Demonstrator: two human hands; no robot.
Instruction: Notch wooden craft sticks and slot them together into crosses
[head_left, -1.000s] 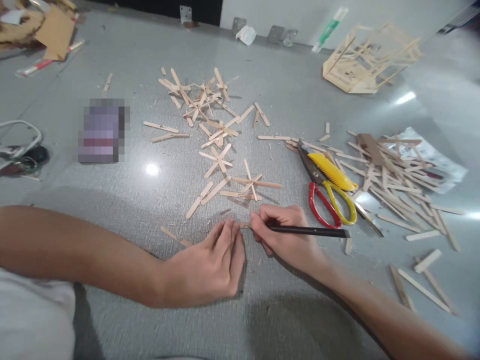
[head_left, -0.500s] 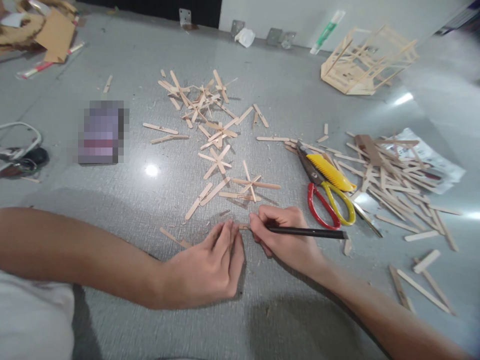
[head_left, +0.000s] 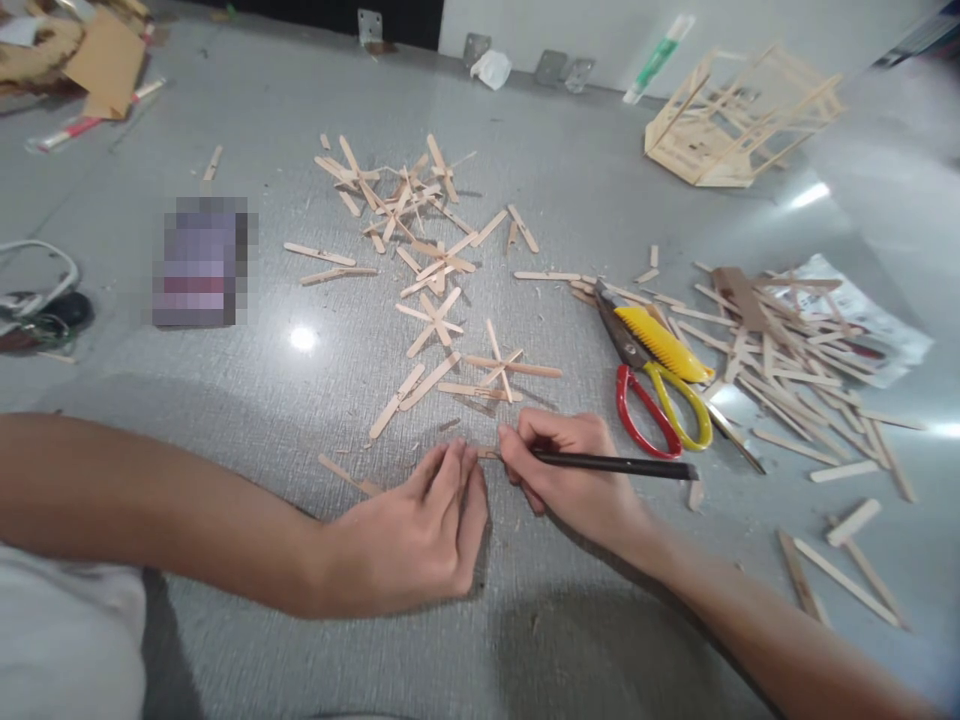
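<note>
My left hand [head_left: 424, 525] rests on the grey table with its fingers pressed together on a small wooden stick [head_left: 487, 454], most of which they hide. My right hand [head_left: 562, 465] grips a slim black tool [head_left: 619, 465], its shaft pointing right; the tip lies near the stick and is too small to make out. Just beyond the hands lie a star of crossed sticks [head_left: 499, 367] and a notched stick [head_left: 476, 391]. Another stick piece [head_left: 349, 475] lies left of my left fingers.
Scissors [head_left: 649, 415] and a yellow cutter [head_left: 660, 345] lie right of centre, beside a heap of sticks [head_left: 780, 370]. A wooden frame [head_left: 697, 160] stands at the back right. More joined sticks [head_left: 401, 205] lie farther back. A blurred purple object [head_left: 199, 260] sits at left.
Both hands hold nearly the same position and grip. The view has shifted very slightly; nothing else has visibly moved.
</note>
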